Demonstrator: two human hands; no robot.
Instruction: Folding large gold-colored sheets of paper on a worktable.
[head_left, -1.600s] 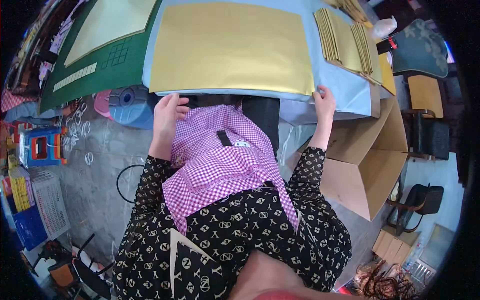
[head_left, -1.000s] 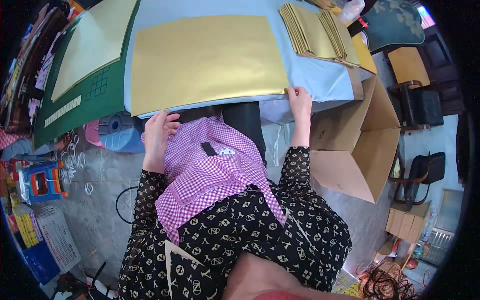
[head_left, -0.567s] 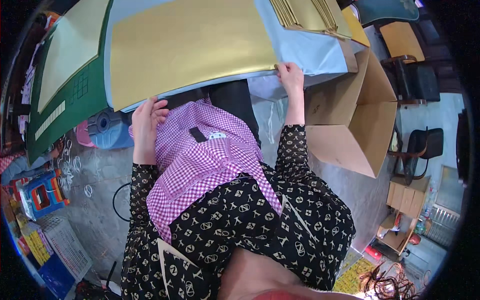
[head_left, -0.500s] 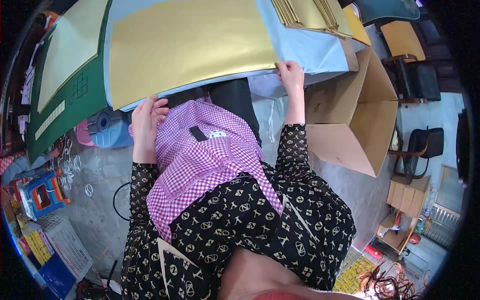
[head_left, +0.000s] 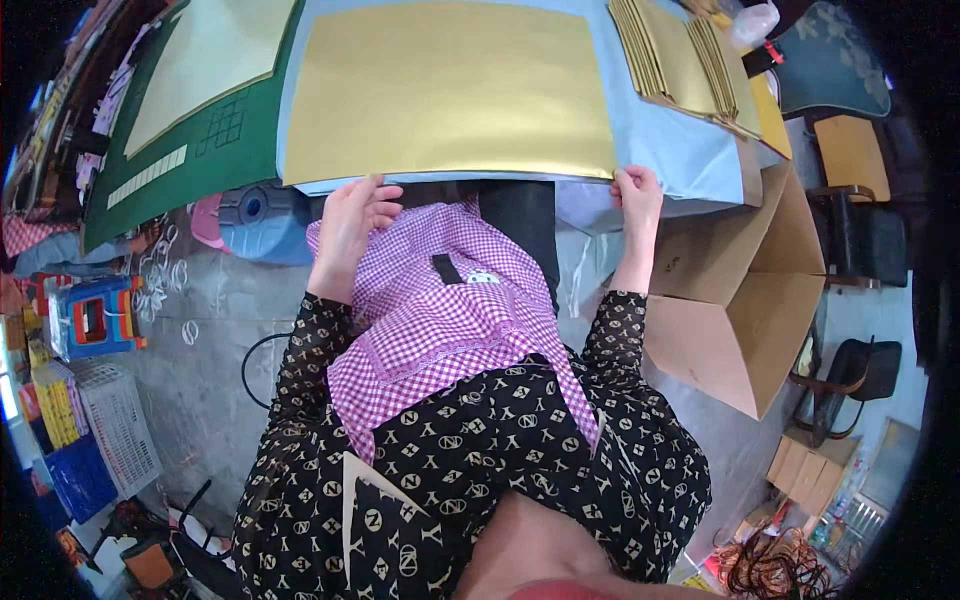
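Observation:
A large smooth gold sheet (head_left: 450, 90) lies on a light blue cloth (head_left: 650, 135) that covers the table. At its front right corner my right hand (head_left: 638, 198) is closed, with thumb and fingertips pinching the edge. My left hand (head_left: 355, 225) is at the front edge, left of the middle. One fingertip touches the sheet's edge there, while the other fingers are apart and loosely bent. Folded gold pieces (head_left: 672, 55) lie in a stack at the right of the table.
A green cutting mat (head_left: 245, 150) with a pale sheet (head_left: 205, 65) on it is at the left. Beside the table's right end stands an open cardboard box (head_left: 700, 345). Under the table is a blue plastic item (head_left: 262, 215); chairs (head_left: 865, 235) stand farther right.
The view has shifted, so the table and both hands appear farther right and a little lower. Both hands stay at the gold sheet's front edge.

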